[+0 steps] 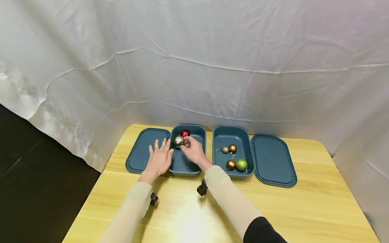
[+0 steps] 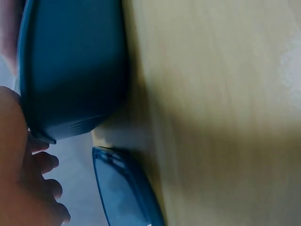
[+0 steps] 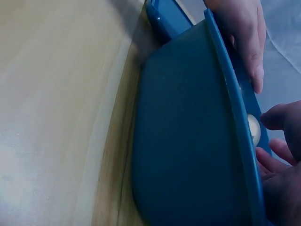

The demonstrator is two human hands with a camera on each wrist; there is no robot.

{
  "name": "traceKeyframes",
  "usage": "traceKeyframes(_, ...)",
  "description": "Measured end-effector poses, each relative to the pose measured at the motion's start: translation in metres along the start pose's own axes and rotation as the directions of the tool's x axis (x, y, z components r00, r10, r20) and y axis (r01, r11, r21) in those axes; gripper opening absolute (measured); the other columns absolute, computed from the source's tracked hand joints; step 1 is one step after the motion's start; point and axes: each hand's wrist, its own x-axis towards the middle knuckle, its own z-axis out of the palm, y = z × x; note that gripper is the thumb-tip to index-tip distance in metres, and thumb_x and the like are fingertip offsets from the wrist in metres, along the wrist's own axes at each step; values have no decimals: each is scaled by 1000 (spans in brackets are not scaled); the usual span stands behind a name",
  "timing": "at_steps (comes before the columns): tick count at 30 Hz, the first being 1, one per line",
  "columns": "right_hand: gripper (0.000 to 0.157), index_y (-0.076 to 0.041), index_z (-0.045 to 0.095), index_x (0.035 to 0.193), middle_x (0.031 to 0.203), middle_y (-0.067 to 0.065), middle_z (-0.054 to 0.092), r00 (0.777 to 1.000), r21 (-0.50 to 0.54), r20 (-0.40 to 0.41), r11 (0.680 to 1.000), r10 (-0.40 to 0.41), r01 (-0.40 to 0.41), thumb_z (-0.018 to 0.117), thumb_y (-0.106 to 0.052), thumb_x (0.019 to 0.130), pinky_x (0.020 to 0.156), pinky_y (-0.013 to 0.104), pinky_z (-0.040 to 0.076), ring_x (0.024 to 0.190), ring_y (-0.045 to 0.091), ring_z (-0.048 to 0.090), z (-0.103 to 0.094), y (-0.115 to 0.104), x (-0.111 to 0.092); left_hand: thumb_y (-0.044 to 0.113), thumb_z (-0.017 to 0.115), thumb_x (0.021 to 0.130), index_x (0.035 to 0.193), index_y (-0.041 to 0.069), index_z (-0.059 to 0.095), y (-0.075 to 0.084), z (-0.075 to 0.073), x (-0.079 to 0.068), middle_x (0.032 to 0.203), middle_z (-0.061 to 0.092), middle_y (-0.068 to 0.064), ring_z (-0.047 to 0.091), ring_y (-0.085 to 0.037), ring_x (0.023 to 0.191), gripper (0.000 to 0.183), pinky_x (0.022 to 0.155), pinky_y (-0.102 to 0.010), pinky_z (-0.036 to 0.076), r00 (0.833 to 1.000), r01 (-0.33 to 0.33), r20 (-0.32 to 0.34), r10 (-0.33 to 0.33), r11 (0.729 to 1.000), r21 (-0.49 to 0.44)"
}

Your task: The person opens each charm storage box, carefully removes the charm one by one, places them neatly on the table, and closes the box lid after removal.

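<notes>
In the head view, my right hand (image 1: 194, 150) reaches into the left blue box (image 1: 185, 165) and pinches a silver Christmas ball (image 1: 178, 141) at its right side. A red Christmas ball (image 1: 185, 133) lies just behind it. The right wrist view shows the silver ball (image 3: 254, 129) beside my thumb and fingertips, partly hidden by the box rim. My left hand (image 1: 159, 158) lies with fingers spread over the left edge of that box, beside the left lid (image 1: 141, 153). In the left wrist view, its fingers (image 2: 52, 187) extend past the box corner.
A second blue box (image 1: 218, 165) stands to the right, holding two copper balls (image 1: 232, 148), a small gold ornament (image 1: 225, 150) and a glittery green ball (image 1: 241, 164). Its lid (image 1: 273, 160) lies to its right. A pale curtain (image 1: 228, 94) hangs behind the wooden table (image 1: 316, 195).
</notes>
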Motion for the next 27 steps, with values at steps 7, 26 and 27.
traceKeyframes(7,45,-1,62,142,135,20,68,999,-85,-9,996,-34,33,70,-13,99,103,47,57,118,34,69,-1,1,13,31,33,116,168,6,27,-1,4,1,171,29,-22,15,-53,160,58,125,-77,11,1000,1,-10,-1,1000,5)
traceKeyframes(26,40,-2,68,130,116,15,73,993,-244,97,966,-68,90,79,-13,93,100,44,55,108,30,68,3,-1,31,31,31,116,168,7,25,-2,10,0,172,27,-23,14,-52,161,58,125,-76,9,1000,17,6,-17,1000,-23)
traceKeyframes(27,41,-1,67,130,116,15,73,993,-241,101,967,-64,87,80,-13,93,100,44,56,108,30,68,3,-1,31,31,31,116,168,7,24,-2,10,0,172,27,-23,14,-52,161,58,125,-76,9,1000,19,7,-19,1000,-21)
